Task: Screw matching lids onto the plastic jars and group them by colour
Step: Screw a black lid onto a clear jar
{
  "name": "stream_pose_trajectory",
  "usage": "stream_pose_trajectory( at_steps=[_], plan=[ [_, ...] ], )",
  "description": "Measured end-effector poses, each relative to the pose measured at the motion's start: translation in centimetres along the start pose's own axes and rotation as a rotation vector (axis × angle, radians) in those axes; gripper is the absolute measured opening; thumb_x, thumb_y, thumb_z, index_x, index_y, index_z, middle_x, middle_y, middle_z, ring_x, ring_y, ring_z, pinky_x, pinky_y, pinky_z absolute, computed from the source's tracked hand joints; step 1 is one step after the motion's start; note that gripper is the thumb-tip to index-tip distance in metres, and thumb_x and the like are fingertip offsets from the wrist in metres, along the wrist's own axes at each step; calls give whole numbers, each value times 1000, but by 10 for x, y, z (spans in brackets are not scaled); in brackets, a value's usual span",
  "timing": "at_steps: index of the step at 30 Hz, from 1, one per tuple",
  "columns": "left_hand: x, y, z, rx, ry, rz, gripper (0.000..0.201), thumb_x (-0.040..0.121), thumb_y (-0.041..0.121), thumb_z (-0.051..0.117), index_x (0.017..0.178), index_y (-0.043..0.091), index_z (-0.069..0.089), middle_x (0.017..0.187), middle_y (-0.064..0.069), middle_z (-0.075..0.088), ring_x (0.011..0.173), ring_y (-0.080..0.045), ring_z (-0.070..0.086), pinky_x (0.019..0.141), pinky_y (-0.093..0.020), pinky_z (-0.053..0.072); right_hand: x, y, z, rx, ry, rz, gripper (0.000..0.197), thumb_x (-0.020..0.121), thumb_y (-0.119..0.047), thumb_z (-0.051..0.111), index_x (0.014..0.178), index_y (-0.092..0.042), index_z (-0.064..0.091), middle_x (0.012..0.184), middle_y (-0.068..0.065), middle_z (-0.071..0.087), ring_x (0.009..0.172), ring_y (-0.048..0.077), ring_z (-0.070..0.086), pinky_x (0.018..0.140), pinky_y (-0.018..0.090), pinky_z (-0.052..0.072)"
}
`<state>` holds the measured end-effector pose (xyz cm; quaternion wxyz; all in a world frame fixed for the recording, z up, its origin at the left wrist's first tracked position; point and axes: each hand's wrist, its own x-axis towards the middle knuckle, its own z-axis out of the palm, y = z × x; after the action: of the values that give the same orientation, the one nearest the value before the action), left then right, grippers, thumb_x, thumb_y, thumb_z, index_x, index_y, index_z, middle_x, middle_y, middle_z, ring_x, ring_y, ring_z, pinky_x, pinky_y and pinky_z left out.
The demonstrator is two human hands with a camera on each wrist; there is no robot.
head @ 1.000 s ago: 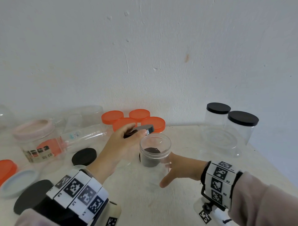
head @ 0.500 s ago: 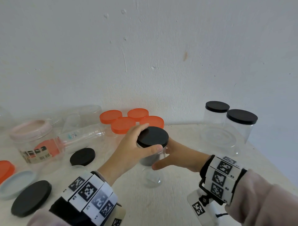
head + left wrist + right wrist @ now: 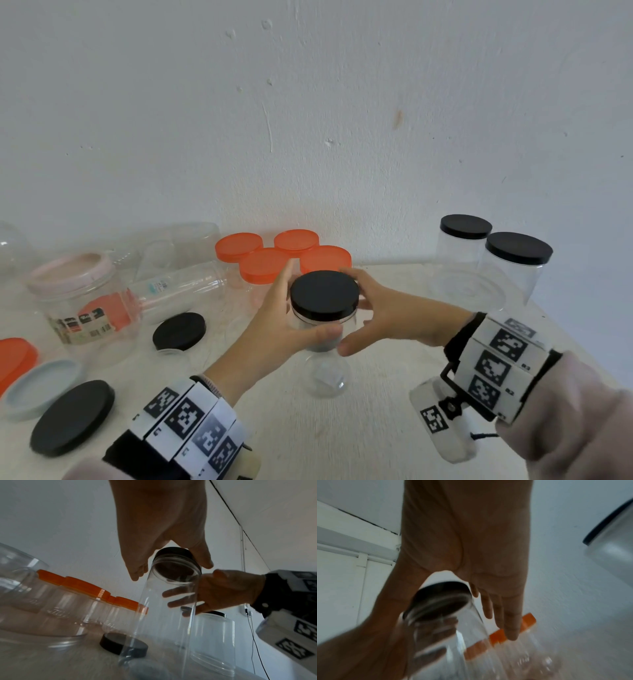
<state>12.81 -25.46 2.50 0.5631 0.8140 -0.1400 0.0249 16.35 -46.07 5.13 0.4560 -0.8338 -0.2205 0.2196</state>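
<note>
The clear jar [image 3: 325, 346] stands mid-desk [image 3: 376, 428] under a black lid [image 3: 324, 294]. The left hand [image 3: 274, 329] grips the jar. The right hand [image 3: 387, 311] seems to grip the lid; its fingertips are hidden.

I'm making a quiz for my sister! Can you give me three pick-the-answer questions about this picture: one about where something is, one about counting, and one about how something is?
1. Where do the two finished black-lidded jars stand?
A. back right
B. front left
C. in the middle

2. How many orange lids are grouped by the wall?
A. two
B. four
C. six

3. The clear jar held by the left hand and right hand is
A. open
B. lying down
C. topped by a black lid

Answers:
1 A, they stand at the table's far right corner.
2 B, four cluster together there.
3 C, the lid sits on the upright jar's mouth.
</note>
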Motion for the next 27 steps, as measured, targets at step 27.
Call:
stream_pose_trajectory(
  at_steps=[27],
  plan=[
    [1, -24, 10, 38, -68, -69, 73, 71, 34, 84, 112, 62, 31, 118, 35, 47, 97, 31, 44, 72, 2, 40, 24, -101, -14, -922, -221, 10, 77, 72, -41, 81, 138, -43, 42, 138, -11, 44, 124, 19, 49, 101, 41, 46]
  ],
)
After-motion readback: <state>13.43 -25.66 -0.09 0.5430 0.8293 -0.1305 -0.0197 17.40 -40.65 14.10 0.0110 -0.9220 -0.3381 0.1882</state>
